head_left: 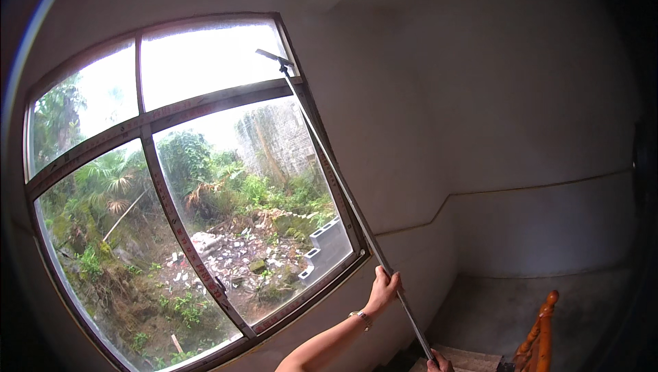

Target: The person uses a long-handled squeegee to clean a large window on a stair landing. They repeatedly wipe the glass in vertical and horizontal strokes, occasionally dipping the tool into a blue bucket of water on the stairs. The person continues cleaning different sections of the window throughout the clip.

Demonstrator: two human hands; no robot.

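Note:
My left hand (383,288), with a metal-banded watch (362,319) at the wrist, grips the long pole (354,202) of a window squeegee. Lower down, at the bottom edge of the view, my right hand (440,361) closes around the same pole; much of that hand is cut off. The pole slants up and to the left across the window's right frame. At its far end the squeegee head (275,58) lies over the upper right pane (211,58), near that pane's right side. Whether its blade touches the glass is hard to tell.
A large metal-framed window (146,127) with several panes fills the left. Plants and rubble show outside. To the right are a bare wall (380,115), a thin cable-like line (534,187), stair steps (462,359), a landing (514,295) and an orange wooden newel post (547,325).

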